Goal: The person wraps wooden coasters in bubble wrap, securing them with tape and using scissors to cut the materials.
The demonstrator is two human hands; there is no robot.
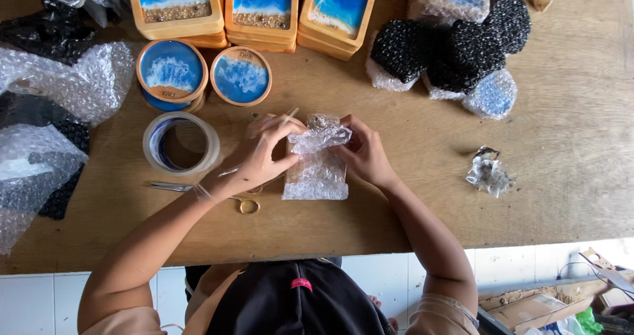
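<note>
A square item wrapped in clear bubble wrap (317,167) lies on the wooden table (561,117) in front of me. My left hand (256,157) presses on its left side and pinches the folded wrap at the top. My right hand (364,151) grips the same fold from the right. What is inside the wrap is mostly hidden. A roll of clear tape (181,143) stands just left of my left hand. Scissors (198,190) lie partly under my left wrist.
Round blue coasters with wooden rims (205,74) and square ones (264,8) sit at the back. Black-wrapped bundles (456,44) lie at the back right. Loose bubble wrap (66,84) is piled at the left. A crumpled scrap (489,173) lies at the right.
</note>
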